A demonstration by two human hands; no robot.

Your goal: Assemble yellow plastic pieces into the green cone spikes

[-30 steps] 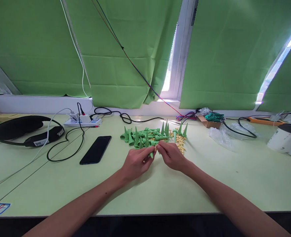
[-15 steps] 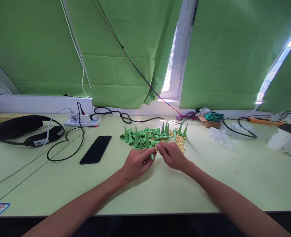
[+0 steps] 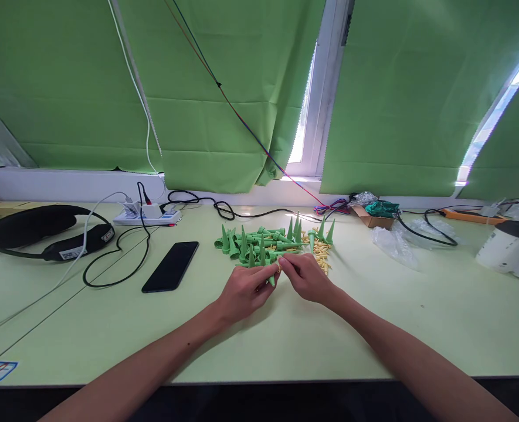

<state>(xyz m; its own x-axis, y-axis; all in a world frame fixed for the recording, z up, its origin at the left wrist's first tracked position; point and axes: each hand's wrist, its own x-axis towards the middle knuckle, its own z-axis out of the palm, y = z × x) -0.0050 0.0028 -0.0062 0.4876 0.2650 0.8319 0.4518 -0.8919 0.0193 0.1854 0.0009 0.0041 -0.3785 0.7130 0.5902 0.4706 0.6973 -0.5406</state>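
Between phone (image 3: 170,267) and plastic bag (image 3: 393,246), before heaped green cones (image 3: 243,246), left hand (image 3: 245,287) grips one cone (image 3: 272,281); right hand (image 3: 307,278), hold unclear.

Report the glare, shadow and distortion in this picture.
Head view: glare washes out the window gap; head view: a soft shadow lies on the table beside the left hand; head view: the white cup near the right edge looks slanted, perhaps from lens distortion.

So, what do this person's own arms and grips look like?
The left forearm and right forearm are bare, no sleeves in view. The left forearm has one small spot. The left grip and right grip are ungloved, with no watch or bracelet visible.
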